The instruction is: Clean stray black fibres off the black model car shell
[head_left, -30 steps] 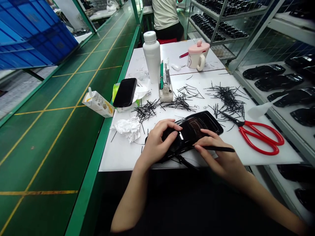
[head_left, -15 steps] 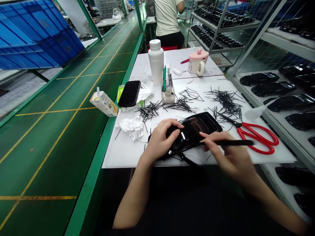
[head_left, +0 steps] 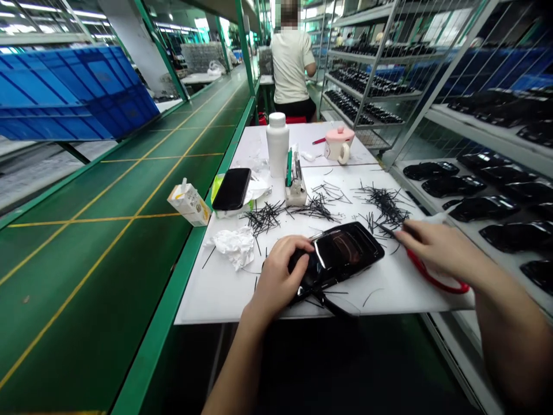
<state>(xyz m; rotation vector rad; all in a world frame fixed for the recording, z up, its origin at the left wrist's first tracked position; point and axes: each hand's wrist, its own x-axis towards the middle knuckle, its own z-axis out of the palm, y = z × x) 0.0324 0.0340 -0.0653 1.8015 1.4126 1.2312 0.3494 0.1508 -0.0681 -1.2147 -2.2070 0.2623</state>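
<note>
The left hand [head_left: 280,271] curls its fingers tight over one shiny black car shell [head_left: 345,251], which lies on the white table [head_left: 207,305]. The right hand [head_left: 436,248] is just beside the shell, with its fingers close together. I cannot tell if they hold a thin stick. One pair of red scissors [head_left: 436,281] lies under that hand. Near the shell are three piles of black sticks [head_left: 384,204] and one tissue [head_left: 233,248]. Farther on are one phone [head_left: 232,189], one juice box [head_left: 189,204], one bottle [head_left: 277,144] and one pink cup [head_left: 339,144]. Far off is one person [head_left: 290,69] in a white shirt.
</note>
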